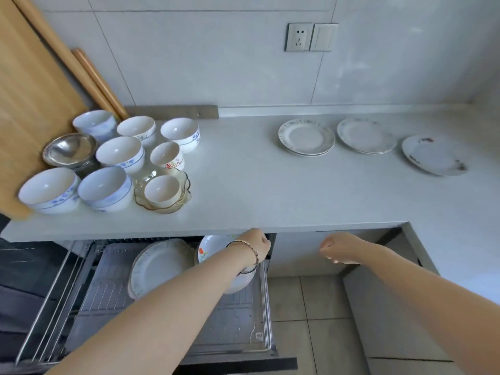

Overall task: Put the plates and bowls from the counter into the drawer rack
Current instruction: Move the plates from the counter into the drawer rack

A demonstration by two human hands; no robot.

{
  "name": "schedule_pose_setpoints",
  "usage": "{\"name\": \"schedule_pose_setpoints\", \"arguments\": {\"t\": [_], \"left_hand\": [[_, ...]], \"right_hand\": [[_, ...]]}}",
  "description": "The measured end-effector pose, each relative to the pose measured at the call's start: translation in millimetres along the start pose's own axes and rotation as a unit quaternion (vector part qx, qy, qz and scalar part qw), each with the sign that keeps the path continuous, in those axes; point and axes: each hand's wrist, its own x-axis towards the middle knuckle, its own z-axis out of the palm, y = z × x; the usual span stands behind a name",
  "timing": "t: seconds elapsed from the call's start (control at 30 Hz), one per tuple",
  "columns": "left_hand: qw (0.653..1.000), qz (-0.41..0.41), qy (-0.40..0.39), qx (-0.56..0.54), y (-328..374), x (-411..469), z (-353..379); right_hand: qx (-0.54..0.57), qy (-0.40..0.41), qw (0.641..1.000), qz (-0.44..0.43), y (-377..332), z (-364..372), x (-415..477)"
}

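Observation:
Several white bowls (119,155), some with blue patterns, crowd the counter's left end beside a steel bowl (70,150) and a glass dish (184,197) holding a small bowl. Two plate stacks (307,136) (366,135) and a single plate (433,155) lie at the right. Below, the wire drawer rack (266,307) is pulled out. It holds a large plate (159,266), a flowered plate (211,247) and a bowl (240,282) under my wrist. My left hand (258,242) hovers by the flowered plate, fingers curled and hidden. My right hand (338,247) hangs loosely curled, holding nothing.
A wooden cutting board (32,104) and two rolling pins (100,82) lean on the wall at the left. The counter's front edge (324,226) overhangs the back of the drawer. A wall outlet (299,36) sits above. Tile floor (305,307) lies right of the drawer.

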Motion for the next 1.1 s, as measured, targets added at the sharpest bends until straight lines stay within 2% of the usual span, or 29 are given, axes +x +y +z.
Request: {"name": "schedule_pose_setpoints", "arguments": {"t": [0.33, 0.63, 0.7, 0.87, 0.97, 1.03, 1.1], "left_hand": [[0.993, 0.008, 0.077, -0.093, 56.7, 79.8, -80.6], [0.971, -0.050, 0.083, -0.219, 100.9, 207.0, -94.0], [0.959, -0.073, 0.101, -0.255, 110.6, 244.4, -89.1], [0.911, -0.138, 0.140, -0.363, 133.0, 338.7, -78.2], [0.880, -0.159, 0.156, -0.420, 145.1, 386.7, -80.8], [0.857, -0.171, 0.125, -0.469, 152.5, 409.7, -84.7], [0.853, -0.181, 0.107, -0.478, 157.4, 426.1, -86.1]], "right_hand": [[0.035, 0.091, 0.995, -0.002, -5.5, -121.9, 45.6], [0.271, 0.110, 0.956, 0.016, 21.5, -181.6, 190.9], [0.262, 0.120, 0.957, 0.025, 31.0, -194.3, 239.0], [0.160, 0.135, 0.978, 0.022, 47.0, -227.8, 346.3], [0.264, 0.137, 0.954, 0.020, 48.3, -245.2, 396.5], [0.344, 0.145, 0.927, 0.032, 50.3, -253.4, 425.3], [0.371, 0.143, 0.917, 0.037, 56.0, -256.5, 443.4]]}}
